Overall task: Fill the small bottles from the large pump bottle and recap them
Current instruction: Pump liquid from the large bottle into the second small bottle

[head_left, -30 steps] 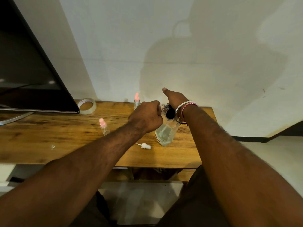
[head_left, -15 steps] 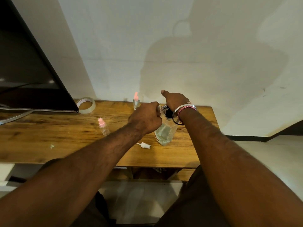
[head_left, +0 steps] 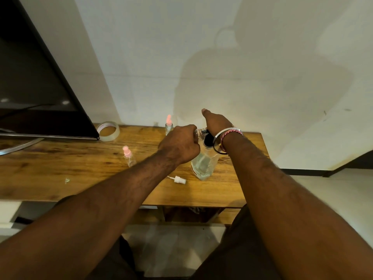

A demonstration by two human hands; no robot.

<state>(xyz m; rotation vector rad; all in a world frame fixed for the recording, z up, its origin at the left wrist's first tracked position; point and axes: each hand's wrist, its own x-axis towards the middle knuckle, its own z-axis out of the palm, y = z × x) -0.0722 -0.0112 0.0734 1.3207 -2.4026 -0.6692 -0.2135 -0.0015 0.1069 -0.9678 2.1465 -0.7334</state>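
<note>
Standing on wood table [head_left: 60,168] by white wall [head_left: 201,57]: pump bottle [head_left: 202,164]; L hand [head_left: 179,146] grips small bottle [head_left: 196,133], R hand [head_left: 217,124] unclear.

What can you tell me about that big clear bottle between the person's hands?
The large bottle is clear, plastic or glass by its look, with angular sides and clear liquid low inside. It stands on the wooden table, leaning slightly. Its black pump top sits under the right hand. The left hand holds a small clear bottle at the pump. A loose white spray cap lies nearby.
</note>
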